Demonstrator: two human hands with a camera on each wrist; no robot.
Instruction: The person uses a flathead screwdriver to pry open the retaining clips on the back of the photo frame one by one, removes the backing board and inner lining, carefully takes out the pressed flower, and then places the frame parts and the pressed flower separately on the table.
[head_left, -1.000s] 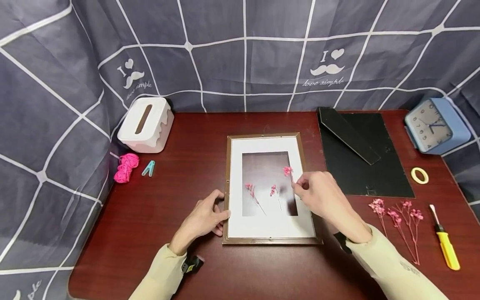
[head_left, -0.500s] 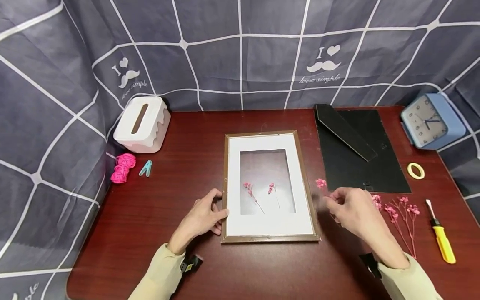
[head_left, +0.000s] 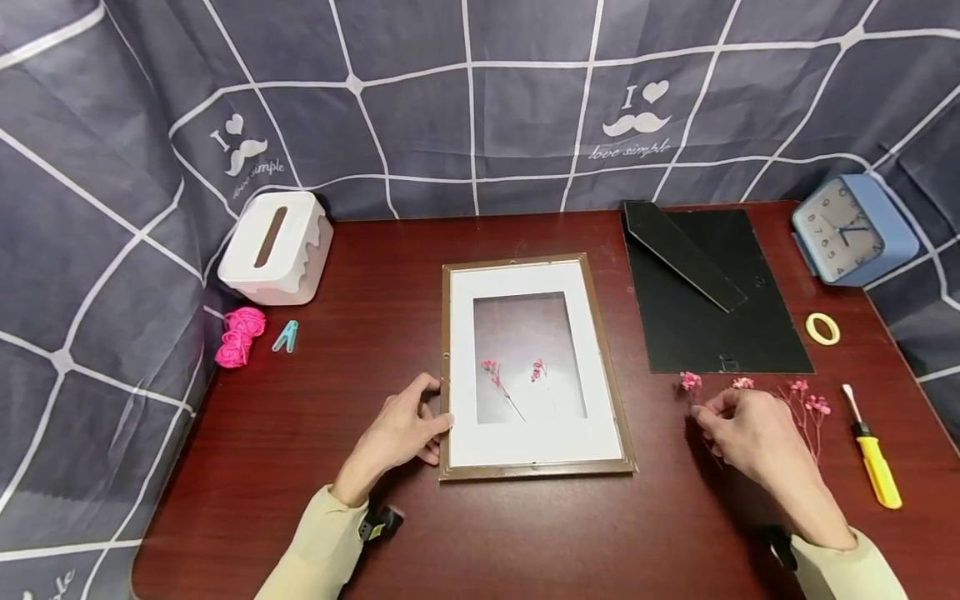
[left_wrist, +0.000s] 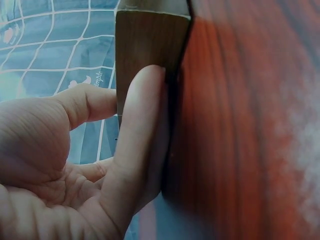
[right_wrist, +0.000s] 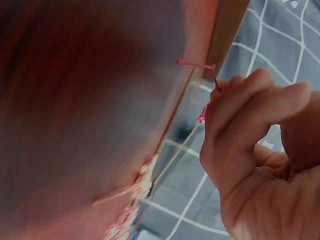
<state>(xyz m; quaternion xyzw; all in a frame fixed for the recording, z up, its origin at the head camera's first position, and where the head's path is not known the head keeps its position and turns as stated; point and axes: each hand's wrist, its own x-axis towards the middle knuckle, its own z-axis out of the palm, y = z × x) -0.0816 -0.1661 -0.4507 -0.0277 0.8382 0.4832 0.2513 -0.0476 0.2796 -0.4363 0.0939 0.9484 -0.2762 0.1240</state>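
A brown picture frame (head_left: pixel 537 470) with a white mat lies face down at mid-table. My left hand (head_left: pixel 401 429) holds its left edge, thumb at the border; in the left wrist view fingers lie along the frame's side (left_wrist: pixel 147 40). Inside the opening are two pink dried flower sprigs, the left sprig (head_left: pixel 492 368) and the right sprig (head_left: pixel 537 370). To the right of the frame, my right hand (head_left: pixel 757 437) pinches another pink flower sprig (head_left: pixel 690 382) by its stem, low over the table. The right wrist view shows the stem (right_wrist: pixel 195 65) sticking out past the fingers.
Beyond the right hand lie more pink sprigs (head_left: pixel 817 406), partly hidden by it, and a yellow screwdriver (head_left: pixel 877 471). Farther back are a black backing board (head_left: pixel 712 342), a tape ring (head_left: pixel 822 329) and a blue clock (head_left: pixel 892 225). A tissue box (head_left: pixel 300 267), pink yarn (head_left: pixel 240 337) and clip (head_left: pixel 286 336) stand left.
My right hand has moved from over the frame's right side out to the right, carrying the pink flower sprig toward the loose ones. The left hand has stayed on the frame.
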